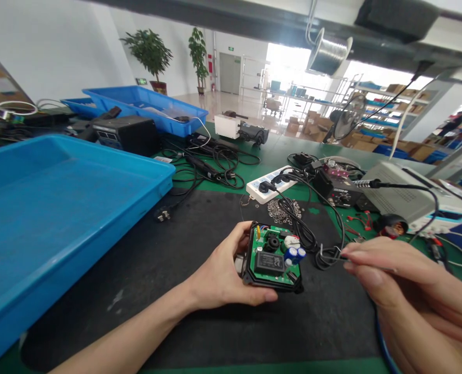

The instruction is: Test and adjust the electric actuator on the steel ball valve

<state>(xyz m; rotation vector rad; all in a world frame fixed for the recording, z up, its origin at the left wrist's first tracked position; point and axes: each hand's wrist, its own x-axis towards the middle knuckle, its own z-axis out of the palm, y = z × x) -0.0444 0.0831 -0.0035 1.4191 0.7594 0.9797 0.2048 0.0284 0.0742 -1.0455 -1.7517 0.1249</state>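
My left hand (231, 270) grips a black square housing (250, 278) by its left side, with the thumb along the near edge. Inside the housing sits a green circuit board (260, 241) carrying a black block component, blue capacitors (294, 254) and a round black part. The open face is tilted up toward me, above the black mat. To the right, my right hand (402, 280) pinches a thin bent metal hex key (332, 258) between thumb and fingers. Its short bent end points toward the housing, apart from it.
A large blue tray (98, 161) fills the left side. Behind the housing lie a white power strip (264, 193), black cables and a pile of small metal nuts or washers (283, 210). A soldering station (340, 191) and a grey bench instrument (394, 192) stand at right on the green table.
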